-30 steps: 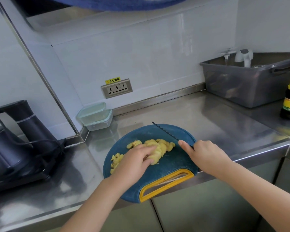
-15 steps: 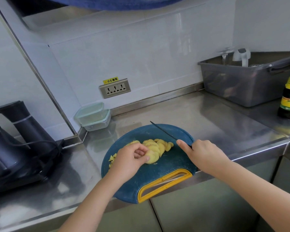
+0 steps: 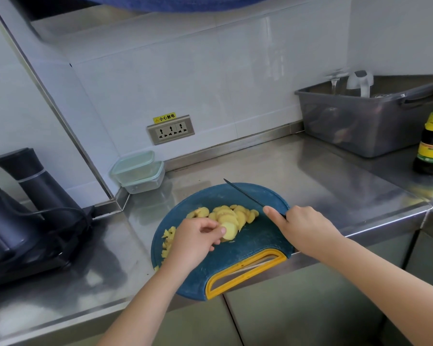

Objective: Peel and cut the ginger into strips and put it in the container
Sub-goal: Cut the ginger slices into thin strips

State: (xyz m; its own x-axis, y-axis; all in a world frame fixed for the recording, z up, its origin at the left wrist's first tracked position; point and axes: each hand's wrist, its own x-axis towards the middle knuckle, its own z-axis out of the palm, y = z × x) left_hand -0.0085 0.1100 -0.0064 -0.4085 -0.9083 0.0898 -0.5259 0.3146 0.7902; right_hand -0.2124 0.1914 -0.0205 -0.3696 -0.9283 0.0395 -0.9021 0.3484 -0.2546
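The ginger slices (image 3: 231,216) sat fanned out in a loose row just past the middle of the cutting board (image 3: 255,245), long axis running roughly 9 to 3 o'clock. The left hand (image 3: 195,239) pinched one slice (image 3: 229,231) at the near end of the row. I couldn't call a long axis on that piece. A little heap of finished strips (image 3: 168,240) lay at the board's 9 o'clock edge.

The right hand (image 3: 303,226) was wrapped round the knife (image 3: 245,194) handle, forefinger laid along the spine, blade raised and pointing to about 10 o'clock.

My take: lay a few slices flat and overlapped, tuck the fingertips back, and cut across the stack in thin, even passes. Don't slice a wobbly piece on edge.

The container (image 3: 138,171) waited at 10 o'clock off the board, lid on, well apart.
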